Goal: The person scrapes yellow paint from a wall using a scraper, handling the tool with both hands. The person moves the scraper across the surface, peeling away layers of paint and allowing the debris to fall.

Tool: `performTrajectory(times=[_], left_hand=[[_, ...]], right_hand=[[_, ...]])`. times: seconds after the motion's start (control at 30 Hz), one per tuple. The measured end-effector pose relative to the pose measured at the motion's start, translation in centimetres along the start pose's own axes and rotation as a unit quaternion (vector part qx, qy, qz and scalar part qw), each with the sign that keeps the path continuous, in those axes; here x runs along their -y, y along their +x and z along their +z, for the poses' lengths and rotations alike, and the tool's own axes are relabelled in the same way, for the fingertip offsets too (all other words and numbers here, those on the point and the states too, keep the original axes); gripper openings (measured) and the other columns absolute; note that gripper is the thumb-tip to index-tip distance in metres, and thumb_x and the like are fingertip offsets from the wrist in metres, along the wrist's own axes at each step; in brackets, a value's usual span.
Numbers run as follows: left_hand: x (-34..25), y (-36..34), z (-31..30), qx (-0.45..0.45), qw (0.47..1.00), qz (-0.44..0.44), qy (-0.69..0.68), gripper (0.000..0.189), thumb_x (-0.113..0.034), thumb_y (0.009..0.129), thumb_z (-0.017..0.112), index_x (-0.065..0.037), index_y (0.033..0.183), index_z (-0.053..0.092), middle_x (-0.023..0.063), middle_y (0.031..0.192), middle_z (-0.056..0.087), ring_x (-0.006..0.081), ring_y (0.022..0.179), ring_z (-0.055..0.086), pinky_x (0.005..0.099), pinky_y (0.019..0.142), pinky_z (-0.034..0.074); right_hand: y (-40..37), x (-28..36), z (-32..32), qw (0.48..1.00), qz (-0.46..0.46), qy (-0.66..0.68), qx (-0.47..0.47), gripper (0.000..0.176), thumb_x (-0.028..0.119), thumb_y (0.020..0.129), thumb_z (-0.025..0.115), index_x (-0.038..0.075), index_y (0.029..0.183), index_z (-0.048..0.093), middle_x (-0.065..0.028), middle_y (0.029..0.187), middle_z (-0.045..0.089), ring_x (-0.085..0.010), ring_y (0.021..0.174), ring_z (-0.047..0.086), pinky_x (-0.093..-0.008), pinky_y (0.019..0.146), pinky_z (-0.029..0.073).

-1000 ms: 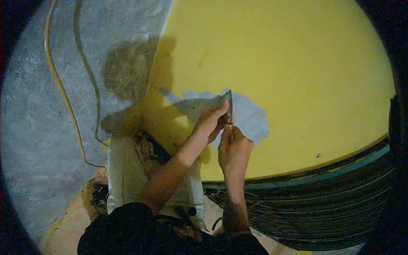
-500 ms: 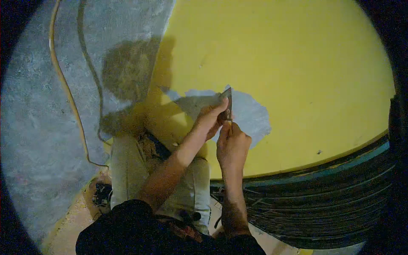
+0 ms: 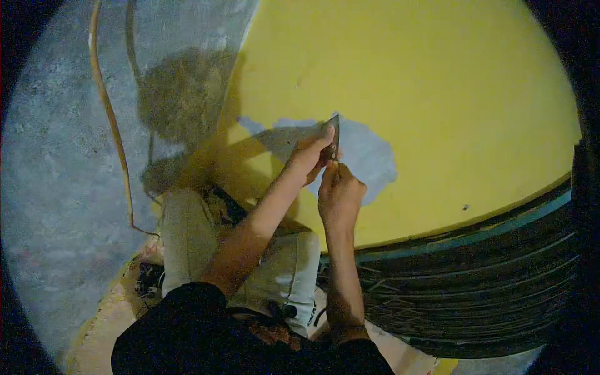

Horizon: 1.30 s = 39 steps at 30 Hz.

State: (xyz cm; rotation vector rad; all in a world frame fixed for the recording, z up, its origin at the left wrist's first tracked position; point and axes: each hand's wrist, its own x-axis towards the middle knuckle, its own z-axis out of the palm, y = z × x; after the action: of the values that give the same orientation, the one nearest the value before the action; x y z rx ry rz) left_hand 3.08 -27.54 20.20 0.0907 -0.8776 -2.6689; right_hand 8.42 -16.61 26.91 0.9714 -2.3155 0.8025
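Both my hands meet over a yellow sheet-like surface (image 3: 425,75), above an irregular grey patch (image 3: 369,153). My left hand (image 3: 307,157) is closed around a thin, dark, pointed piece (image 3: 334,134), its thumb lying along the flat side and the tip pointing away from me. Small light spots show on the piece near its lower end. There, my right hand (image 3: 342,192) is closed in a pinch, its fingertips touching or almost touching the piece. What lies between the right fingers is too small to make out.
An orange-brown cable (image 3: 112,125) runs along the grey floor (image 3: 56,162) at the left. Dark layered material (image 3: 475,294) curves along the yellow surface's near edge at the right. My knees (image 3: 181,231) are close below the hands. A small dark object (image 3: 149,279) sits at lower left.
The whole view has shifted a little, so hands and grey patch appear slightly higher. Both hands keep the same grip on the dark piece, with little movement between them.
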Motion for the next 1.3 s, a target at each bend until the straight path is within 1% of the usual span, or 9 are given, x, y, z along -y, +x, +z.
performTrajectory(times=[0.2,0.3,0.6,0.7,0.77,0.9,0.97,1.0,1.3], left_hand=[[-0.7,0.3,-0.3,-0.105,0.990,0.048,0.083,0.044,-0.052,0.088,0.065,-0.008,0.080,0.064,0.0058,0.073,0.066,0.0151,0.063,0.063,0.0269,0.057,0.048],[-1.5,2.3,-2.9,-0.047,0.999,-0.020,-0.007,0.046,-0.052,0.088,0.065,-0.006,0.080,0.064,0.0064,0.071,0.066,0.0156,0.062,0.063,0.0274,0.057,0.050],[1.2,-0.9,1.2,-0.039,0.999,-0.017,-0.016,0.040,-0.043,0.087,0.070,-0.004,0.080,0.063,0.0076,0.074,0.067,0.0195,0.069,0.068,0.0306,0.061,0.054],[1.7,-0.5,0.4,0.004,0.999,-0.031,-0.018,0.035,-0.044,0.091,0.064,-0.010,0.084,0.066,0.0024,0.074,0.067,0.0149,0.065,0.063,0.0302,0.060,0.050],[1.4,-0.6,-0.4,0.035,0.999,0.003,-0.033,0.035,-0.038,0.089,0.070,-0.004,0.082,0.063,0.0078,0.075,0.067,0.0198,0.069,0.069,0.0299,0.058,0.054],[0.8,0.1,0.4,-0.001,1.000,-0.004,-0.013,0.034,-0.038,0.089,0.069,-0.005,0.083,0.063,0.0070,0.073,0.066,0.0188,0.069,0.068,0.0295,0.057,0.053],[-2.4,-0.1,0.0,-0.063,0.998,0.018,0.019,0.034,-0.037,0.091,0.067,-0.004,0.083,0.063,0.0065,0.072,0.066,0.0175,0.067,0.066,0.0292,0.057,0.053],[-1.7,0.8,-1.3,-0.015,0.999,0.013,-0.033,0.034,-0.037,0.092,0.066,-0.004,0.083,0.064,0.0067,0.073,0.066,0.0162,0.064,0.065,0.0293,0.059,0.053],[1.6,-1.1,0.5,-0.007,0.999,-0.032,0.001,0.035,-0.037,0.091,0.067,-0.004,0.083,0.064,0.0062,0.071,0.065,0.0166,0.063,0.066,0.0280,0.054,0.051]], right_hand=[[1.7,-3.0,2.4,0.997,-0.059,-0.025,0.050,0.027,0.014,0.094,0.055,-0.002,0.072,0.057,-0.0251,0.062,0.058,-0.0423,0.054,0.058,-0.0445,0.051,0.046],[3.7,-0.4,2.5,0.995,-0.034,0.056,0.070,0.027,0.015,0.094,0.055,-0.002,0.072,0.058,-0.0252,0.063,0.058,-0.0418,0.055,0.059,-0.0448,0.051,0.047],[0.8,-1.3,-1.3,0.998,0.052,-0.014,0.038,0.028,0.014,0.094,0.057,-0.001,0.071,0.059,-0.0228,0.060,0.057,-0.0399,0.052,0.057,-0.0423,0.048,0.043],[0.5,-0.5,-1.3,0.997,0.050,-0.046,0.032,0.028,0.014,0.094,0.057,-0.001,0.071,0.058,-0.0227,0.059,0.056,-0.0391,0.050,0.055,-0.0413,0.047,0.042],[0.1,0.1,-0.9,0.998,0.035,-0.047,0.022,0.028,0.014,0.094,0.057,-0.002,0.071,0.056,-0.0229,0.058,0.054,-0.0397,0.050,0.054,-0.0412,0.047,0.042],[1.5,-1.6,0.7,0.996,0.069,-0.050,0.039,0.026,0.013,0.094,0.057,-0.002,0.073,0.056,-0.0236,0.059,0.054,-0.0413,0.052,0.055,-0.0419,0.048,0.043],[3.3,-0.8,2.0,0.999,0.007,0.020,0.046,0.025,0.012,0.094,0.057,-0.002,0.073,0.056,-0.0242,0.061,0.055,-0.0420,0.053,0.055,-0.0423,0.049,0.043],[3.0,-1.5,2.6,0.998,-0.012,-0.013,0.053,0.024,0.012,0.094,0.057,-0.001,0.073,0.057,-0.0241,0.062,0.056,-0.0416,0.054,0.056,-0.0419,0.049,0.044],[-0.1,-1.1,-0.5,0.998,0.054,-0.027,0.031,0.024,0.014,0.096,0.056,0.000,0.077,0.061,-0.0190,0.057,0.053,-0.0332,0.046,0.050,-0.0384,0.046,0.040]])
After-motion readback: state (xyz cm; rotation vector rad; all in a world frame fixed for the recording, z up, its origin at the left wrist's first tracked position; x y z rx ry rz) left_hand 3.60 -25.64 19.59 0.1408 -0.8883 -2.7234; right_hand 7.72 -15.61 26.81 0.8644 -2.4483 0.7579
